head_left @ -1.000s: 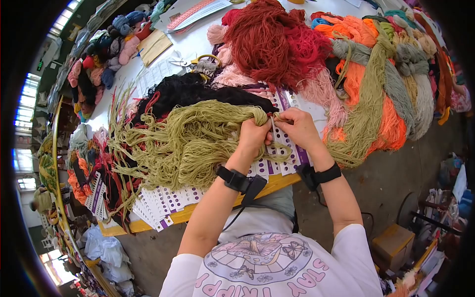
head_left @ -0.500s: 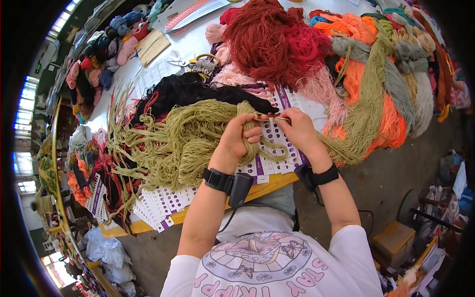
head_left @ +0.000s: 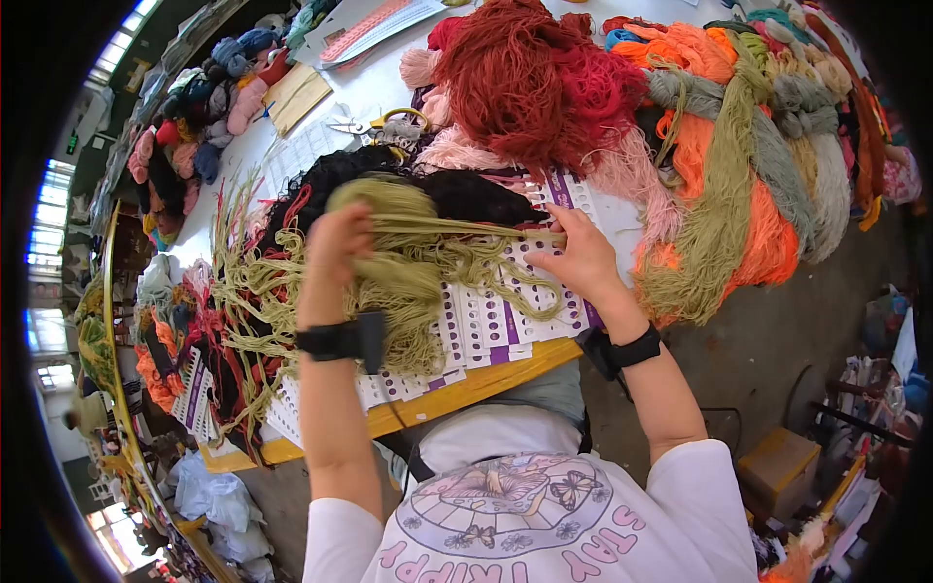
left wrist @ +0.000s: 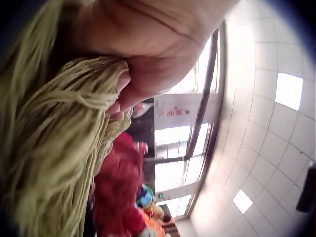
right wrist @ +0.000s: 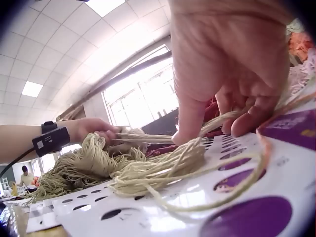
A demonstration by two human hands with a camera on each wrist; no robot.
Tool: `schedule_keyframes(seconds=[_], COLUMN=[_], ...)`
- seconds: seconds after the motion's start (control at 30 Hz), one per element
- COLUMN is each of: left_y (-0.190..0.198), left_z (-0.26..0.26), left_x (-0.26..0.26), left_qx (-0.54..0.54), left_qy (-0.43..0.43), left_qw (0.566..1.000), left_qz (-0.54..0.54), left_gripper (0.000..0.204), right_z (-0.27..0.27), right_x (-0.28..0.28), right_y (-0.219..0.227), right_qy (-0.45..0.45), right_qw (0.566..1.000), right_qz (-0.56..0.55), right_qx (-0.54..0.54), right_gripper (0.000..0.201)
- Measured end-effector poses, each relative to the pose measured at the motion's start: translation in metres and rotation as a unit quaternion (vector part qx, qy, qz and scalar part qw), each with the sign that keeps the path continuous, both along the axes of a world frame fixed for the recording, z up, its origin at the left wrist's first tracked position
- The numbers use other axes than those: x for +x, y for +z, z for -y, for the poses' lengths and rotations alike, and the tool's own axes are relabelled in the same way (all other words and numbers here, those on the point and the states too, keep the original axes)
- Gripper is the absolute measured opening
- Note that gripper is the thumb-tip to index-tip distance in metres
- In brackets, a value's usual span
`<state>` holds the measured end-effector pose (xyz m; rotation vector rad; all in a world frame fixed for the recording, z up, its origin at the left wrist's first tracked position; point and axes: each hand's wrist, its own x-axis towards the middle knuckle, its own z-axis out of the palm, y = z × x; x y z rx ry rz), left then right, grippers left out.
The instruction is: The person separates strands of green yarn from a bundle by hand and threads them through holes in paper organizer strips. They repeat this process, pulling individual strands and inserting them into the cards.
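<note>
Olive-green yarn [head_left: 400, 291] lies in loose loops over punched white cards [head_left: 478, 325]. At the left, my blurred left hand [head_left: 340, 243] grips a thick bundle of it; the left wrist view shows the fingers of this hand [left wrist: 148, 39] curled round the yarn [left wrist: 59, 143]. Narrow strands stretch rightward to my right hand [head_left: 581, 257]. In the right wrist view, the fingers of that hand [right wrist: 232, 64] curl over the yarn's end near the cards [right wrist: 163, 212], while the thumb stands apart from them.
Black yarn [head_left: 476, 197] lies just behind the green loops. Further back are a dark red heap [head_left: 510, 83] and yellow-handled scissors [head_left: 400, 119]. Orange [head_left: 758, 243], grey and green hanks hang at the right. The table's wooden edge [head_left: 525, 362] runs in front of me.
My left hand has moved from beside the right one far to the left, drawing the green yarn out straight between them. The right hand stays near its place, its thumb now spread away.
</note>
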<state>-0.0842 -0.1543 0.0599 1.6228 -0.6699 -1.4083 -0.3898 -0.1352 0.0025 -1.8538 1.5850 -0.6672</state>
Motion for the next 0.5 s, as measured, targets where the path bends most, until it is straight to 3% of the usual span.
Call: schedule_keyframes(seconds=[0.03,0.1,0.2,0.23,0.27,0.3,0.33,0.37,0.4,0.5], left_y=[0.004,-0.001,0.01,0.003,0.021,0.035,0.028,0.032,0.033,0.03], left_z=[-0.005,-0.011,-0.032,-0.039,-0.046,-0.054,-0.051,-0.056,-0.057,-0.061], left_x=[0.042,0.087,0.099,0.102,0.065,0.032,0.016,-0.012,-0.037,-0.079], left_qx=[-0.034,-0.077,-0.047,-0.068,-0.091,-0.102,-0.119,-0.152,-0.14,-0.144], left_qy=[-0.028,0.111,0.18,0.099,0.057,-0.024,-0.082,-0.15,-0.182,-0.222], left_qw=[0.995,0.99,0.977,0.987,0.991,0.991,0.976,0.961,0.948,0.929], left_qz=[-0.087,-0.034,0.106,0.111,0.08,-0.078,-0.164,-0.177,-0.219,-0.261], left_gripper=[0.009,0.016,0.025,0.034,0.04,0.044,0.046,0.049,0.053,0.057], right_z=[0.0,0.0,-0.001,-0.001,0.0,-0.002,-0.005,-0.008,-0.017,-0.046], right_x=[0.0,0.002,0.002,0.0,0.002,0.008,0.015,0.022,0.038,0.07], right_y=[0.001,0.004,0.005,-0.001,-0.003,0.001,0.009,0.019,0.03,0.078], right_qy=[0.004,0.003,-0.01,-0.011,-0.008,-0.002,0.003,0.009,0.018,0.02], right_qw=[1.0,1.0,1.0,1.0,0.999,0.996,0.99,0.982,0.96,0.846], right_qz=[-0.003,-0.007,0.006,0.022,0.038,0.088,0.139,0.189,0.276,0.506], right_qx=[0.012,0.025,0.018,0.01,0.002,0.005,0.009,0.012,0.037,0.167], right_gripper=[0.064,0.067,0.061,0.057,0.053,0.047,0.042,0.036,0.023,0.019])
